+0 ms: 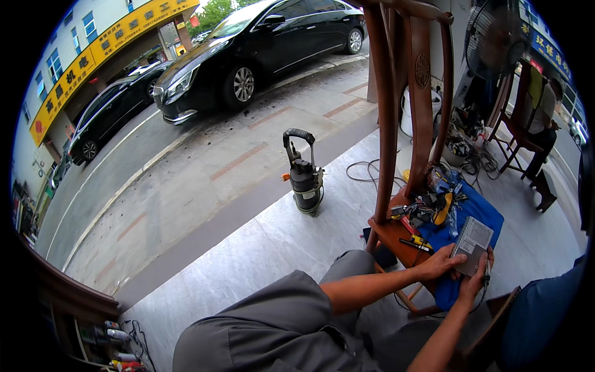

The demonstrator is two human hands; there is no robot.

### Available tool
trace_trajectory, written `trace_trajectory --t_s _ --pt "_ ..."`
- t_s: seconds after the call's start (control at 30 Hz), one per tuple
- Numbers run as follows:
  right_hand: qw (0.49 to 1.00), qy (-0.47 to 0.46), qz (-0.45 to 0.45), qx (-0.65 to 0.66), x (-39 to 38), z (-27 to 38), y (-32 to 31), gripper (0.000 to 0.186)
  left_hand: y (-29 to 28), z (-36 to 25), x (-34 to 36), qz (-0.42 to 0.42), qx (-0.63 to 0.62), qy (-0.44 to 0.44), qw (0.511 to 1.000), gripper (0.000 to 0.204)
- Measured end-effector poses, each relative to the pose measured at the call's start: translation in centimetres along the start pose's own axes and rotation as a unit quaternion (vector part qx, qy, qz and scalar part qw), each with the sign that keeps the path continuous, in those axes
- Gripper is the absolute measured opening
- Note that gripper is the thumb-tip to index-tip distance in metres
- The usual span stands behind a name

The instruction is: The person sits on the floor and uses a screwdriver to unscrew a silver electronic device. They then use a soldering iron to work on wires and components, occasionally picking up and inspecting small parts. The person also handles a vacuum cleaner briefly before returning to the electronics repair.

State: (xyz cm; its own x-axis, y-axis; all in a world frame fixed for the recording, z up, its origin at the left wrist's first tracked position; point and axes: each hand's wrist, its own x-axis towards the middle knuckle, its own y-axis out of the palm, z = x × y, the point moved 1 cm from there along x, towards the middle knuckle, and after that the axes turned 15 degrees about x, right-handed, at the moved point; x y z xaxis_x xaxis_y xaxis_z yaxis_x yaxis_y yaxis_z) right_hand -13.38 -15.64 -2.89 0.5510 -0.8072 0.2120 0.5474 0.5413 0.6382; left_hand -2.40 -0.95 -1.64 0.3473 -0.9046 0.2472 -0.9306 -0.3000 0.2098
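A flat grey metal box (472, 245), ribbed or perforated on its top face, sits at about four o'clock in the head view, held over the front edge of a wooden chair (396, 239) whose seat serves as a makeshift counter. The left hand (441, 263) grips the box's near-left edge, its fingers wrapped around the side so the box stays steady and tilted up toward the person. The right hand (474, 282) comes up from below at five o'clock, fingers curled against the box's lower edge; a thin dark tool or probe (486, 273) seems to be pinched there, though it is too small to be sure. A blue cloth (477, 214) is draped over the seat under the box, likely to protect the wood and catch small parts. Just beyond, toward two o'clock from the hands, lies a tangle of wires and a yellow tool (441, 209), kept within easy reach. A black pressure-washer unit (305, 177) stands upright on the tiled floor (273, 242) near the centre, well apart. A standing fan (496, 34) is at one o'clock, and black cars (260, 43) are parked at twelve.
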Motion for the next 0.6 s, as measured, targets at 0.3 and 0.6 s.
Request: trace_trajectory --t_s 0.3,0.6 --pt "0.996 -0.04 -0.019 -0.081 0.2 -0.2 -0.4 0.041 0.2 0.0 0.2 -0.016 -0.003 0.001 1.0 0.046" --pt "0.997 -0.034 -0.065 -0.023 -0.2 -0.1 0.0 0.039 -0.3 -1.5 -0.3 -0.029 0.011 -0.028 0.999 0.054"
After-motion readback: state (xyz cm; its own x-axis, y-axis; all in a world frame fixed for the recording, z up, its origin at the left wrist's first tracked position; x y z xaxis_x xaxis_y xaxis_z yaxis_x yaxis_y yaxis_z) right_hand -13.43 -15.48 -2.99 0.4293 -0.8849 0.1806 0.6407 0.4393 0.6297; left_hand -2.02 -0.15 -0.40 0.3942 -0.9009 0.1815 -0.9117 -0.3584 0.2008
